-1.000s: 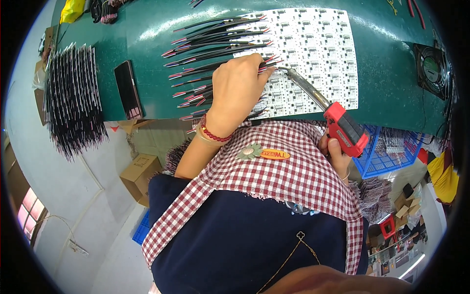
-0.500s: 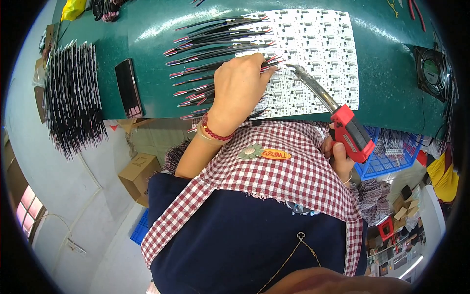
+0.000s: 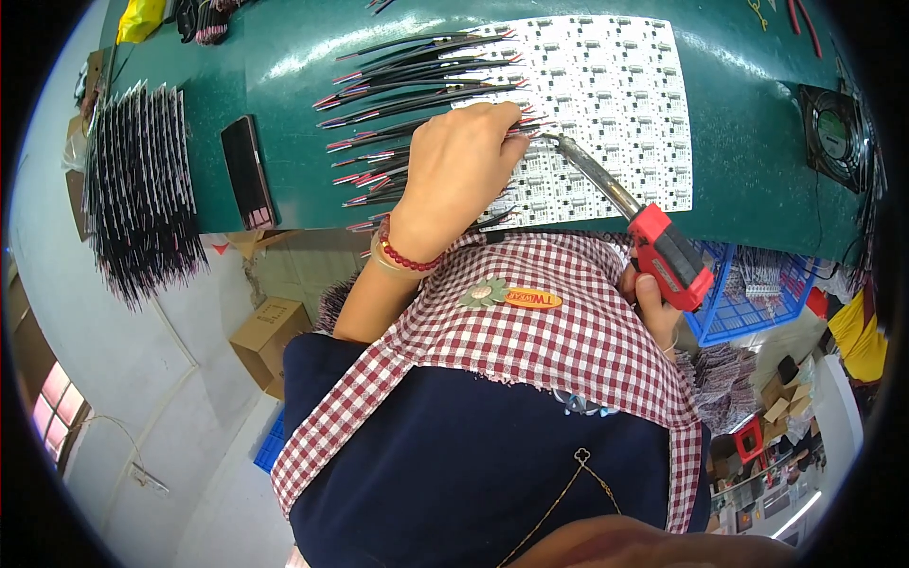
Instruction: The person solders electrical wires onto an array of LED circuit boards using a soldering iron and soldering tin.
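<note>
A white sheet of circuit boards lies on the green table, dotted with small dark parts. Black cables with thin coloured wire ends run in a row over its left part. My left hand rests over this row, thumb and forefinger pinched on a cable whose red and dark wire tips stick out to the right. In my right hand is a red and black soldering iron. Its metal tip points up and left, at the wire ends by my left fingertips; whether it touches them I cannot tell.
Left on the table lie a dark phone and a stack of boards with black cables overhanging the edge. A small black fan stands at the right, red-handled pliers behind it. Below the table's right edge is a blue crate.
The soldering iron has moved a little left, its tip now closer to the wire ends at my left fingers. My left hand has shifted slightly and keeps its pinch.
</note>
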Demonstrator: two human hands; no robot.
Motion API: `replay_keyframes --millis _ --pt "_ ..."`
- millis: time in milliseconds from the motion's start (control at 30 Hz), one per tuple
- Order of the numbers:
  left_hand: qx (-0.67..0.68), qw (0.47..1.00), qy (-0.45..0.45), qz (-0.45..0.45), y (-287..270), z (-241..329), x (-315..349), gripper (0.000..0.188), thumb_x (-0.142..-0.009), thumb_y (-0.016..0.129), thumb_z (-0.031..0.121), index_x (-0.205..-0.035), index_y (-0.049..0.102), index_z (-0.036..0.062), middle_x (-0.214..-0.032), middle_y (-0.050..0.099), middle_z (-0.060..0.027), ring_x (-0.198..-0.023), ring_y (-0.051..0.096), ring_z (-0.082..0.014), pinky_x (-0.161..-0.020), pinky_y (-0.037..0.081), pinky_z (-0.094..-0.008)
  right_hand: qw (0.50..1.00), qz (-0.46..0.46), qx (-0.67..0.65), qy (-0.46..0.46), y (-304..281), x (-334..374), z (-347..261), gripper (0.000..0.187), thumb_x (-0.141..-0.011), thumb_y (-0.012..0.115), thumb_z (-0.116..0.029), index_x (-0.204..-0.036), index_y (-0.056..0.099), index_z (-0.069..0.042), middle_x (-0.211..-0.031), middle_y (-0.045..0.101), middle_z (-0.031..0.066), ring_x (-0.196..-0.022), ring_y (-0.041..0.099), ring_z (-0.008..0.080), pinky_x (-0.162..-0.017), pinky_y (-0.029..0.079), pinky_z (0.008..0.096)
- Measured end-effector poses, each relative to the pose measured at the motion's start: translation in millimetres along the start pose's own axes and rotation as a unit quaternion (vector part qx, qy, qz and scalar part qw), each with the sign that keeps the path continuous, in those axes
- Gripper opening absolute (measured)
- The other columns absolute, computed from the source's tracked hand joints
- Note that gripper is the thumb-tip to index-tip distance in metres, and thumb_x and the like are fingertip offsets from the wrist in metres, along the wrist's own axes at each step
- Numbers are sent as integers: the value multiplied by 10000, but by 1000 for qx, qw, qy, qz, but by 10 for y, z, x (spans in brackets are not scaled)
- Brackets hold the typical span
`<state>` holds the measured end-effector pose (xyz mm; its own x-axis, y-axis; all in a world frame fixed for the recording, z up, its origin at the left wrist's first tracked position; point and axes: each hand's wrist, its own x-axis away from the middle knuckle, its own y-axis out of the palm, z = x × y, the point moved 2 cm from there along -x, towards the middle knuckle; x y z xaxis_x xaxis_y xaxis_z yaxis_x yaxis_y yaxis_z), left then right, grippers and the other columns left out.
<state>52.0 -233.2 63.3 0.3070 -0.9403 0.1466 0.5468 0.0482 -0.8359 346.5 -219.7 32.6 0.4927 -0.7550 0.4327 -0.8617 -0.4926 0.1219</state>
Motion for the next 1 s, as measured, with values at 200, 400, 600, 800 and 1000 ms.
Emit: replay_keyframes --millis 200,400,600,800,1000 --pt "-4 1000 -6 -4 6 11 9 188 -786 668 192 -803 599 19 -722 614 -156 -687 602 -355 -589 454 -429 999 15 28 5 -45 31 129 163 -860 627 -49 -1010 614 16 -848 628 45 -739 573 109 -662 465 261" --pt "-8 1000 -3 -3 10 11 9 188 -790 665 194 -814 598 20 -733 617 -153 -695 605 -350 -592 458 -427 999 -11 41 -12 -39 11 84 180 -857 631 -56 -1018 609 22 -842 625 53 -731 572 115 -653 469 270" --pt "-11 1000 -8 -6 6 21 16 191 -793 664 197 -818 600 19 -752 621 -149 -704 607 -349 -602 462 -429 995 -2 -91 -30 16 17 0 201 -874 623 -95 -1032 599 27 -821 616 67 -706 565 130 -632 465 278" --pt "-6 1000 -3 -6 17 -1 19 175 -792 664 185 -850 616 27 -789 629 -138 -725 609 -343 -614 463 -422 1000 -4 0 -8 -51 35 39 221 -878 637 -127 -1034 600 25 -831 618 66 -713 569 137 -645 465 283" --pt "3 1000 13 -11 10 -6 11 155 -783 665 157 -879 631 40 -794 630 -118 -724 609 -327 -611 465 -407 1000 17 17 12 -48 66 78 200 -869 648 -124 -1004 611 19 -855 626 57 -741 578 131 -673 469 282"
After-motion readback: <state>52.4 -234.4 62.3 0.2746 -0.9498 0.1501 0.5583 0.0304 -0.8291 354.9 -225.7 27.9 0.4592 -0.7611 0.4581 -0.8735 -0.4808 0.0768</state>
